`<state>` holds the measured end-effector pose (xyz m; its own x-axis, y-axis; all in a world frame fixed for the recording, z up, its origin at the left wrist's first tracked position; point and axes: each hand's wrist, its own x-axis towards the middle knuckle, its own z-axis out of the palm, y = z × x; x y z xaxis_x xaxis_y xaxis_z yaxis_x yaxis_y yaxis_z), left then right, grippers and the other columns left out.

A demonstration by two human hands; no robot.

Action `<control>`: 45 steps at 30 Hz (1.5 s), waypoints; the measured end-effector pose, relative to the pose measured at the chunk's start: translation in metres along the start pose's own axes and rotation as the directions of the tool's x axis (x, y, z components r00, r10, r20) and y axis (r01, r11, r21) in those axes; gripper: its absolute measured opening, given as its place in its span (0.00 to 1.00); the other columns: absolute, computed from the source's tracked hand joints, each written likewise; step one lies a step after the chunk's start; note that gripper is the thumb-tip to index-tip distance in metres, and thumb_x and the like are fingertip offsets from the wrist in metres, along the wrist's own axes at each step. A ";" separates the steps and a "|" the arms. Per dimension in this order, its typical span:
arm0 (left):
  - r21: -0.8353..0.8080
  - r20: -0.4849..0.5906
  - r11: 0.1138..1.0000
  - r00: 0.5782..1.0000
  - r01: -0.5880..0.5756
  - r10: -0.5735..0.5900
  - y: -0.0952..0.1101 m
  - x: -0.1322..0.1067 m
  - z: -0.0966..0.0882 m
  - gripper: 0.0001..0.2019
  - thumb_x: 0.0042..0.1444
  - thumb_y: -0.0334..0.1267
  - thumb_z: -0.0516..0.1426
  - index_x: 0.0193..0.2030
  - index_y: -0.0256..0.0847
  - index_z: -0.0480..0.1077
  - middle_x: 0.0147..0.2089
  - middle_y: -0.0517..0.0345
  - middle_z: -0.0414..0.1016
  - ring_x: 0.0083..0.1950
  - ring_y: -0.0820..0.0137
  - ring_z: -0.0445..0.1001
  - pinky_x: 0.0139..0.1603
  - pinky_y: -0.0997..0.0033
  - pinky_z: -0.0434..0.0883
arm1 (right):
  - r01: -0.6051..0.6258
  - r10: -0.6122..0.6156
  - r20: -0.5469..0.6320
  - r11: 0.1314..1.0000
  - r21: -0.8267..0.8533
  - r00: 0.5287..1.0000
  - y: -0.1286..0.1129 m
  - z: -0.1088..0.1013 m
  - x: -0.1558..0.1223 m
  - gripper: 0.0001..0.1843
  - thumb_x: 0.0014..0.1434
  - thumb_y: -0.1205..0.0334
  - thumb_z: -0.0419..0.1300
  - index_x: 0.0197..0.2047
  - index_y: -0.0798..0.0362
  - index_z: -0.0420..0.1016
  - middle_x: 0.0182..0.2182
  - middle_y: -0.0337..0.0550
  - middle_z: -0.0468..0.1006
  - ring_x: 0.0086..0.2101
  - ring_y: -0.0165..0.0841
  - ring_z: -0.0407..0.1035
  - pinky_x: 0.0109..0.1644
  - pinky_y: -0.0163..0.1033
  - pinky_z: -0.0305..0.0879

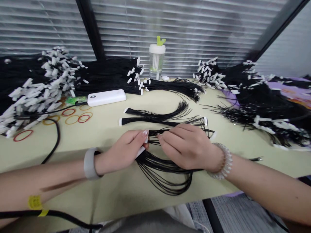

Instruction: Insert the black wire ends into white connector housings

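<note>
Holding white connector (140, 151), left hand (122, 152), right hand (187, 147) on black wires (162, 171)

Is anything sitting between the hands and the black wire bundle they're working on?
Nothing visible stands in the way. The left hand holds the bundle's white connector, and the right hand lies directly on the thin black wires.

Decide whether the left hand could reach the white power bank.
Probably yes: the left hand grips black wires, but only two low wire bundles lie near its path to the power bank.
</note>
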<state>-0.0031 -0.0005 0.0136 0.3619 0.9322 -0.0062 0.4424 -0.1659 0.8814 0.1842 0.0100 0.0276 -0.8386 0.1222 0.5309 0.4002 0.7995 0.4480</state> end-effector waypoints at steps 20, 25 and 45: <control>-0.030 -0.001 0.999 1.000 0.021 -0.021 -0.002 0.000 0.001 0.20 0.58 0.45 0.41 0.21 0.38 0.60 0.18 0.64 0.58 0.21 0.76 0.56 0.22 0.77 0.56 | -0.015 0.015 -0.016 1.000 0.000 1.000 0.001 0.000 -0.001 0.10 0.53 0.70 0.51 0.22 0.57 0.65 0.20 0.37 0.66 0.24 0.25 0.57 0.28 0.34 0.53; -0.021 -0.002 0.999 0.999 0.033 -0.033 -0.001 0.000 0.001 0.20 0.58 0.45 0.41 0.21 0.37 0.61 0.19 0.64 0.57 0.21 0.76 0.55 0.22 0.77 0.56 | -0.023 0.023 0.013 1.000 0.003 1.000 0.003 -0.002 -0.002 0.10 0.53 0.70 0.51 0.21 0.56 0.65 0.20 0.37 0.66 0.24 0.25 0.57 0.28 0.34 0.53; -0.015 0.051 1.000 0.998 -0.025 0.026 -0.003 -0.001 0.000 0.19 0.59 0.44 0.41 0.22 0.38 0.59 0.19 0.66 0.58 0.20 0.79 0.55 0.21 0.78 0.55 | 0.001 0.000 -0.005 0.998 0.060 1.000 -0.001 0.007 0.001 0.10 0.54 0.69 0.50 0.22 0.57 0.65 0.20 0.37 0.67 0.23 0.25 0.57 0.28 0.34 0.51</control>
<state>-0.0053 -0.0012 0.0111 0.4145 0.9100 -0.0078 0.4206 -0.1840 0.8884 0.1802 0.0131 0.0229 -0.8370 0.1192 0.5341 0.3768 0.8334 0.4044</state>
